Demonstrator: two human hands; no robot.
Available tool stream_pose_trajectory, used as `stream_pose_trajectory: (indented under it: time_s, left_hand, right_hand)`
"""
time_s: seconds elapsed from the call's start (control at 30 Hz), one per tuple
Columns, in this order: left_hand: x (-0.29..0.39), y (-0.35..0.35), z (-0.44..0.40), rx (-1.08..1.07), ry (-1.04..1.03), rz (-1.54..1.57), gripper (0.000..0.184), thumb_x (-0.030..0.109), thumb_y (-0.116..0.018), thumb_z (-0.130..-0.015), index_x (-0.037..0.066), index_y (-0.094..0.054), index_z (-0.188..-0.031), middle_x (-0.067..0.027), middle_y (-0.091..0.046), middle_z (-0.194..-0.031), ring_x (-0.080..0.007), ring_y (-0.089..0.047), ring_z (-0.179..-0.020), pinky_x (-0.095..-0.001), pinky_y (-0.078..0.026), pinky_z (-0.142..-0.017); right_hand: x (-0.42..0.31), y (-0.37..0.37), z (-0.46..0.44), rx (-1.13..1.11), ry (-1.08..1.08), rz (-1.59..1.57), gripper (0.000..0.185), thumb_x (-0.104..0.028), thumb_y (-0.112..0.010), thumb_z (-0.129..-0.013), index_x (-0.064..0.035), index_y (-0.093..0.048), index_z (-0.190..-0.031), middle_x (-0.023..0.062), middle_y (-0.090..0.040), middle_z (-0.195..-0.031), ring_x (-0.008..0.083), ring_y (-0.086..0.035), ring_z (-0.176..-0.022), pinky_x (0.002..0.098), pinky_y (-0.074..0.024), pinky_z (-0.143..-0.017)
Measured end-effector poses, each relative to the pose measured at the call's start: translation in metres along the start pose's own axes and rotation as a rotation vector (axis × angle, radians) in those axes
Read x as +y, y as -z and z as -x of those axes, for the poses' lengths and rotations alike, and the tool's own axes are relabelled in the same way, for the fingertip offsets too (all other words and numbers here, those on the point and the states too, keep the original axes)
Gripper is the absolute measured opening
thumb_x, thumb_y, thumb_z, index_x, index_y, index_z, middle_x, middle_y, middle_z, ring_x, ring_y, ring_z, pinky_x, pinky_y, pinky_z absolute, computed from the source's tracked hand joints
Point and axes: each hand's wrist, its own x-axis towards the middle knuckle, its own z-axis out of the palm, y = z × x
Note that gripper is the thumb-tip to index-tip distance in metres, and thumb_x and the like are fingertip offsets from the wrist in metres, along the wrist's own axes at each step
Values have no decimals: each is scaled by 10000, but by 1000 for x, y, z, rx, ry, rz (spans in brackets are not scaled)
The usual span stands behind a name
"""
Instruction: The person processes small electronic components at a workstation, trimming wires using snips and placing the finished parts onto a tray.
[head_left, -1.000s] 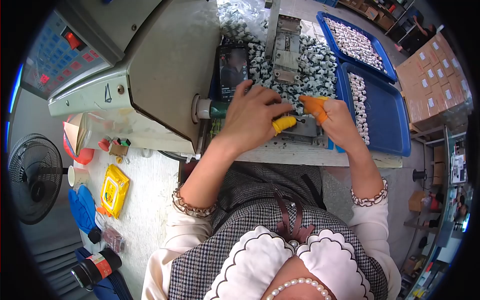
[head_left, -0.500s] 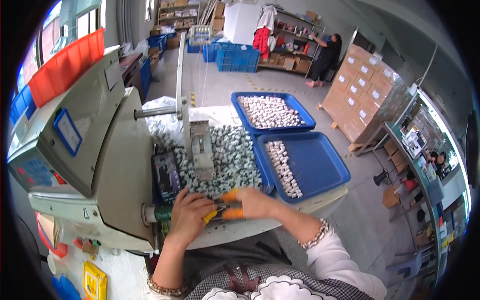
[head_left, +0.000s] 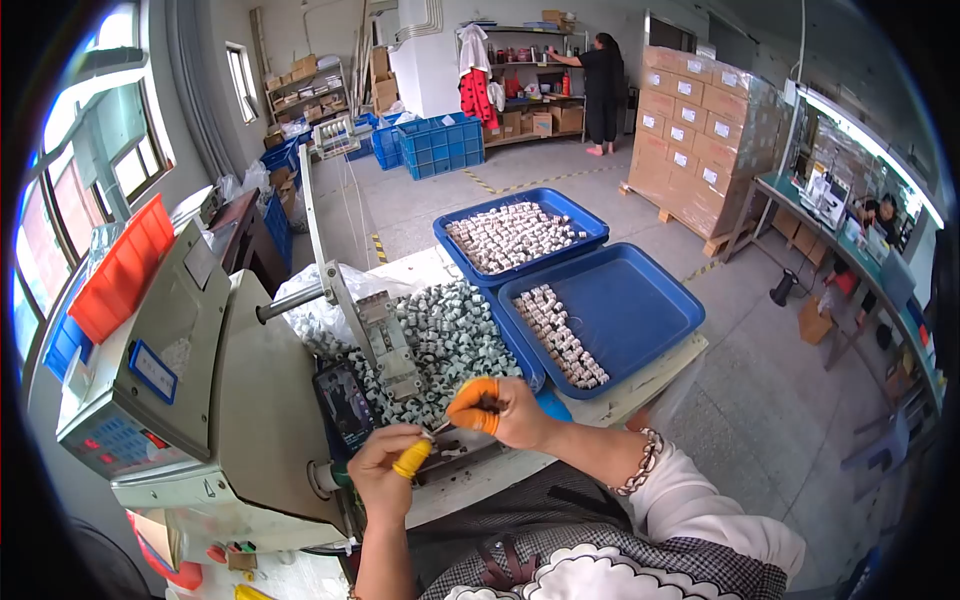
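Observation:
My left hand [head_left: 392,468], with a yellow cover on one finger, is closed in a pinch near a small white piece at its fingertips, beside the green roller of the machine. My right hand [head_left: 505,412], with orange covers on its fingers, is closed around small dark pieces. Both are over the near edge of a heap of white and green parts [head_left: 460,330]. A metal fixture [head_left: 388,345] stands in that heap, and a phone [head_left: 345,405] lies to its left.
Blue trays [head_left: 640,310] with rows of white parts stand right of the heap. The machine [head_left: 270,400] is at the left. Stacked cartons [head_left: 690,130], a person by a shelf [head_left: 603,90] and another person at a bench [head_left: 880,222] are farther off.
The view has tilted up, showing more of the room. My hands have moved apart, and my right hand has lifted away from the metal block with dark pieces in it.

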Motion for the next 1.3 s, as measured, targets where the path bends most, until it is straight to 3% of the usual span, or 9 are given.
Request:
stream_pose_trajectory:
  time_s: [0.1, 0.3, 0.4, 0.6, 0.77, 0.9, 1.0, 1.13, 1.3]
  left_hand:
    - [-4, 0, -8, 207, 32, -16, 128, -101, -679, -758, -11, -673, -848, -102, -653, -952, -155, -620, -878, -258, -506, -779]
    - [-1, -28, 4, 54, 13, -33, 172, -105, -682, -757, -8, -664, -898, -85, -604, -1026, -156, -599, -935, -254, -488, -819]
    - [11, -18, 1, 30, 38, -58, 187, -122, -661, -759, -5, -659, -905, -94, -610, -1043, -168, -594, -955, -257, -477, -839]
    - [-8, 46, 19, 42, -195, -1069, 290, -17, -616, -708, 34, -647, -992, -88, -617, -1035, -287, -569, -978, -419, -399, -931]
    - [-29, 38, 27, 12, -218, -1353, 377, 91, -550, -735, 75, -602, -1108, -66, -598, -1037, -267, -524, -1007, -462, -290, -993]
    - [-27, 34, 27, 12, -212, -1362, 512, 160, -532, -638, 84, -601, -1139, -61, -587, -1039, -266, -520, -1007, -455, -275, -988]
    - [-29, 31, 27, 23, -207, -1378, 437, 207, -487, -739, 82, -598, -1143, -55, -592, -1028, -242, -525, -1003, -431, -277, -974]
    - [-31, 29, 27, 42, -232, -1360, 453, 230, -484, -726, 79, -600, -1137, -49, -594, -1023, -238, -532, -989, -425, -275, -964]
    - [-27, 23, 24, 27, -183, -1324, 471, 176, -536, -682, 85, -603, -1140, -44, -596, -1019, -237, -532, -996, -426, -279, -953]
  right_hand:
    - [4, 13, -8, 293, -151, 271, 115, -21, -688, -839, 7, -665, -948, 52, -680, -847, 73, -601, -742, 236, -496, -686]
    - [-10, 2, 8, -31, 565, 977, 383, -82, -764, -696, -76, -671, -1068, 89, -646, -1046, 241, -656, -792, 312, -553, -665]
    - [-16, 20, 9, -52, 378, 849, 291, -65, -752, -696, -74, -689, -980, 99, -678, -897, 226, -662, -754, 312, -548, -656]
    - [-2, 148, 20, 255, -465, 781, 186, -124, -754, -770, 13, -686, -875, 70, -691, -750, 91, -625, -660, 227, -496, -605]
    - [31, 239, 4, 460, -577, 923, 140, -136, -728, -770, -33, -700, -860, 53, -675, -701, 110, -604, -573, 252, -480, -511]
    - [64, 258, -7, 280, -742, 1022, 148, -136, -735, -760, -32, -707, -863, 65, -679, -705, 150, -629, -597, 288, -499, -534]
    - [63, 254, -12, 190, -366, 1333, 174, -109, -747, -732, -16, -709, -873, 118, -694, -803, 208, -656, -675, 344, -512, -668]
    - [18, 173, -29, -34, -455, 961, 174, -95, -720, -744, -19, -710, -900, 143, -688, -839, 264, -661, -719, 360, -514, -673]
    - [30, 121, -28, -483, -332, 1598, 222, -222, -736, -731, -37, -681, -842, 148, -621, -835, 363, -638, -763, 443, -518, -682]
